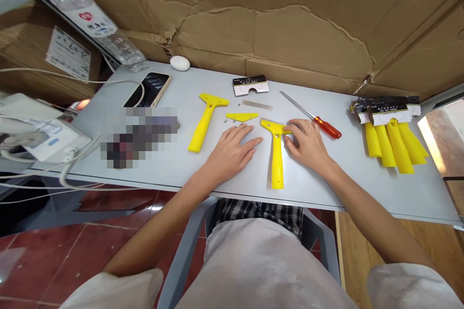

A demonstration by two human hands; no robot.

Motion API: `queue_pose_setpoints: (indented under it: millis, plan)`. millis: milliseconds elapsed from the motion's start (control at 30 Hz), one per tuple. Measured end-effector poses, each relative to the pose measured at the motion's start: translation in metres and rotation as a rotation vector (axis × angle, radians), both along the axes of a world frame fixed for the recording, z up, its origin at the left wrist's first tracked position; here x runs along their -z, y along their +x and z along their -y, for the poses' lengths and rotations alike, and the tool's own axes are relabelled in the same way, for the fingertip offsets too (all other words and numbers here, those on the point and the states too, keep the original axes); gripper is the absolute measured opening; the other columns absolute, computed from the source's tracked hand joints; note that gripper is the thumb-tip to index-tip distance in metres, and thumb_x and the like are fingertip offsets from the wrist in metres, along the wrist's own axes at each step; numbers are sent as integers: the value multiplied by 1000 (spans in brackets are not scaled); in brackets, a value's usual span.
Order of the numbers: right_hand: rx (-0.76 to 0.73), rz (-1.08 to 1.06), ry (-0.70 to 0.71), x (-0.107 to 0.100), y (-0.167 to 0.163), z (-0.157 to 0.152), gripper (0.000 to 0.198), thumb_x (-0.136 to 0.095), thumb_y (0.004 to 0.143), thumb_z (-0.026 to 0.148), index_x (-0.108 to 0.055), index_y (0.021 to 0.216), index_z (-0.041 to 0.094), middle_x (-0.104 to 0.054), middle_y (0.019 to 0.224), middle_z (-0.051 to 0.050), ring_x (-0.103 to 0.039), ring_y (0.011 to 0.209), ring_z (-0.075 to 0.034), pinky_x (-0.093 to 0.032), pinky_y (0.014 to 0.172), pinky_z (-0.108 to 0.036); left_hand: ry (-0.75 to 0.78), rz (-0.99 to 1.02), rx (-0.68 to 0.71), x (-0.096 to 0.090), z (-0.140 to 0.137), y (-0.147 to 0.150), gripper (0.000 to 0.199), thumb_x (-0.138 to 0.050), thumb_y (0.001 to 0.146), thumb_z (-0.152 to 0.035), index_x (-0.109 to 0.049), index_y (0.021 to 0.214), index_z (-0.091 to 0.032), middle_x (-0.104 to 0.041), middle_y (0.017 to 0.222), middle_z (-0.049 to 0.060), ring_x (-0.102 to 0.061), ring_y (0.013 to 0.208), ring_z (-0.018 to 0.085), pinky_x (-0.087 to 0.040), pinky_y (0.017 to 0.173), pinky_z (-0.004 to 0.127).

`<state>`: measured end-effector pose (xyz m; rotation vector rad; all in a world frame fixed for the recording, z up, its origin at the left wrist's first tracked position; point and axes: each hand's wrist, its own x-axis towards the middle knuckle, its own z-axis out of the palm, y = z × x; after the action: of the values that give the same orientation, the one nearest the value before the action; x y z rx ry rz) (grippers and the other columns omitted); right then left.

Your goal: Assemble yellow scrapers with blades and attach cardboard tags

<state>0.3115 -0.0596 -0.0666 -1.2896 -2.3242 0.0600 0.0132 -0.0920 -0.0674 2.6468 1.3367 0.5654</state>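
Observation:
A yellow plastic scraper handle point(277, 161) lies on the table with its wide head away from me. My right hand point(308, 145) has curled fingers and thumb at the right end of that head, gripping its edge. My left hand point(234, 152) rests on the tabletop left of the handle, fingers stretched and thumb apart. Just beyond its fingertips are small screws point(225, 121), partly hidden, and a yellow clamp plate point(242, 117). A flat metal blade point(257, 105) lies behind the plate. Another yellow scraper handle point(203, 128) is farther left.
A red-handled screwdriver point(326, 127) lies right, near several packaged yellow scrapers point(395, 147). A black-and-white card point(250, 86) sits at the back. Leftward are a phone point(154, 88), a white oval object point(180, 63), a water bottle point(94, 21) and cables. Cardboard point(271, 24) walls the back.

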Motion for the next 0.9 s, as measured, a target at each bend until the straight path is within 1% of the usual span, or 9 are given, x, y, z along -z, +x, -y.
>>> queue_pose_setpoints:
  millis: [133, 233, 333, 400, 467, 600, 733, 800, 900]
  plan:
    - [6, -46, -10, 1, 0, -1, 18, -57, 106, 29, -71, 116, 24, -74, 133, -13, -66, 123, -33, -47, 99, -52, 12, 51, -8, -2, 0, -2, 37, -52, 110, -26, -80, 134, -24, -68, 154, 15, -57, 151, 35, -47, 124, 60]
    - [19, -46, -18, 2, -1, -2, 14, -58, 106, 29, -70, 111, 24, -76, 125, -12, -66, 123, -33, -46, 98, -52, 37, 133, -24, -4, 5, -4, 29, -55, 108, -24, -83, 115, -25, -80, 128, 12, -71, 127, 29, -57, 109, 52]
    - [33, -38, -21, 2, -3, -3, 13, -58, 106, 28, -70, 110, 24, -77, 122, -10, -66, 121, -32, -45, 96, -52, 59, 230, -65, -7, 14, -2, 28, -53, 109, -25, -81, 109, -24, -82, 108, 9, -76, 104, 24, -60, 96, 44]
    - [37, -39, -13, 3, -4, -3, 14, -58, 105, 27, -71, 110, 24, -77, 121, -10, -66, 119, -32, -45, 96, -52, 36, 277, -104, -14, 20, 2, 29, -51, 111, -27, -80, 111, -22, -82, 105, 8, -76, 101, 22, -61, 96, 40]
    - [36, -44, -9, 3, -4, -3, 15, -58, 106, 28, -71, 111, 24, -77, 121, -10, -66, 119, -31, -45, 97, -52, -39, 241, -142, -23, 24, 11, 30, -51, 112, -31, -79, 118, -21, -81, 113, 9, -77, 106, 23, -61, 99, 39]
    - [42, -62, -31, 3, -3, -3, 23, -59, 104, 29, -72, 122, 23, -77, 122, -11, -65, 121, -32, -45, 99, -51, -159, -60, -201, -47, 25, 38, 43, -57, 109, -48, -70, 143, -24, -74, 132, 12, -77, 109, 32, -62, 88, 43]
    - [48, -125, -66, 4, 1, -5, 36, -63, 98, 31, -71, 132, 22, -78, 125, -13, -66, 121, -34, -47, 100, -52, -105, -209, -244, -60, 19, 71, 56, -59, 107, -59, -62, 151, -24, -73, 127, 16, -78, 91, 32, -61, 79, 45]
    - [45, -188, -99, 5, 4, -8, 40, -64, 93, 27, -72, 132, 23, -79, 125, -12, -68, 121, -34, -48, 102, -53, -108, -270, -216, -62, 15, 84, 58, -62, 105, -56, -59, 154, -25, -73, 122, 17, -78, 90, 34, -61, 79, 47]
    - [42, -288, -156, 7, 8, -11, 47, -62, 86, 19, -72, 132, 23, -82, 121, -9, -69, 123, -33, -49, 106, -55, -166, -358, -204, -64, 10, 94, 57, -62, 105, -42, -56, 160, -29, -72, 126, 18, -78, 93, 38, -61, 79, 50]
